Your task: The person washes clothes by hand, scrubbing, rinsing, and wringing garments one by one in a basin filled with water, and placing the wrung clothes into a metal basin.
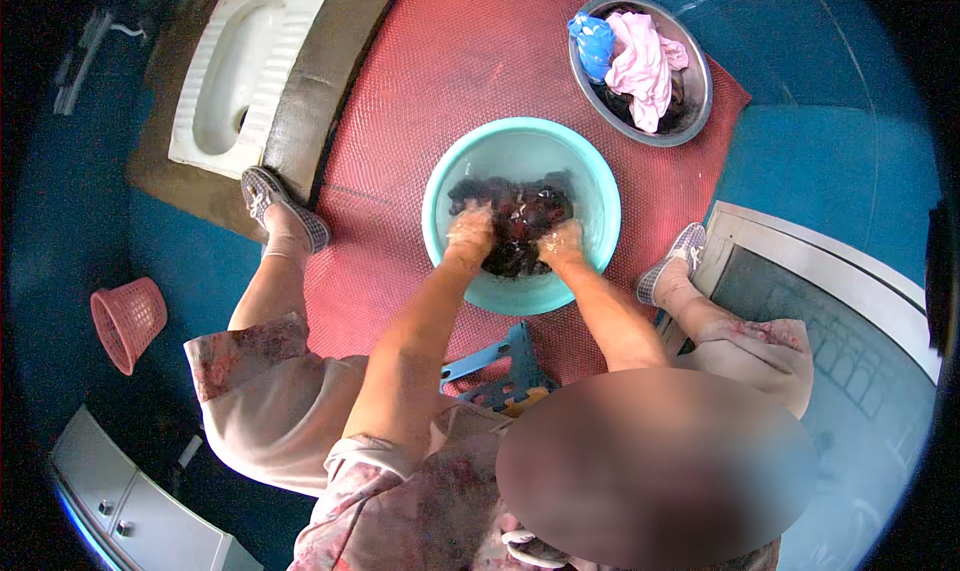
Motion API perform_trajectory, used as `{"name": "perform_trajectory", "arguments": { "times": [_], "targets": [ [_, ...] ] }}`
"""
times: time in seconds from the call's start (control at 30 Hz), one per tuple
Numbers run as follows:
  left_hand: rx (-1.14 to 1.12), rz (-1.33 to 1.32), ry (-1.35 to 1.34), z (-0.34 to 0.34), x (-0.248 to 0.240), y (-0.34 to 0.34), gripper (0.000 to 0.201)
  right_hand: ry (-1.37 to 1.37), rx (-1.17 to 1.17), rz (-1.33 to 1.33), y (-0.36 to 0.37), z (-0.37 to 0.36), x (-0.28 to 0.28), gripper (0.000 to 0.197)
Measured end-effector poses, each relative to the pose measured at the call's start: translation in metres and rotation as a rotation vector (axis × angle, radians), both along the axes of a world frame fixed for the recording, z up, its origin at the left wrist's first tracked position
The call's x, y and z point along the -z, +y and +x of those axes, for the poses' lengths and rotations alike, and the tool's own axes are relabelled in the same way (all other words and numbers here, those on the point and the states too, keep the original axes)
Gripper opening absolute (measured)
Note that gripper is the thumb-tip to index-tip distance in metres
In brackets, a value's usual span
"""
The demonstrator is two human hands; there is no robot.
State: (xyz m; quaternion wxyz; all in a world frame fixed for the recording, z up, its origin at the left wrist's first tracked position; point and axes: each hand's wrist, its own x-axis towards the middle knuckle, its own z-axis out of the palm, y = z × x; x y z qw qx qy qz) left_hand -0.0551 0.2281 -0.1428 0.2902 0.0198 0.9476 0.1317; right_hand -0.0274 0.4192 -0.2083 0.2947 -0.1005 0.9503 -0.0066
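A round turquoise basin (433,206) of water stands on the red mat in front of me. Dark, wet clothing (520,209) lies bunched in the water, blackish with a reddish tinge. My left hand (472,231) is in the water at the clothing's left side, its fingers curled into the fabric. On the right side, my right hand (560,241) is closed on the same cloth, with its fingertips under water. Both forearms reach forward over the basin's near rim.
A metal basin (703,96) at the far right holds pink cloth (643,66), a blue bundle (594,46) and dark cloth. A white squat toilet (215,81) is set at the far left. Below it is a pink basket (130,321). A blue plastic stool (515,366) stands beneath me.
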Motion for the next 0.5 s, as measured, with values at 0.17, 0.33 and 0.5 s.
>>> {"name": "perform_trajectory", "arguments": {
  "times": [0.17, 0.33, 0.5],
  "targets": [
    [-0.436, 0.651, -0.424, -0.015, -0.001, -0.022, 0.072, 0.347, 0.346, 0.135, -0.016, 0.012, -0.021, 0.030],
    [-0.948, 0.733, -0.074, 0.016, 0.001, -0.013, 0.087, -0.300, 1.215, -0.909, -0.044, -0.007, -0.134, 0.033],
    [-1.199, 1.667, -0.979, 0.009, -0.049, -0.021, 0.071, -0.556, 1.149, -1.254, -0.079, -0.006, -0.238, 0.037]
  ]
}}
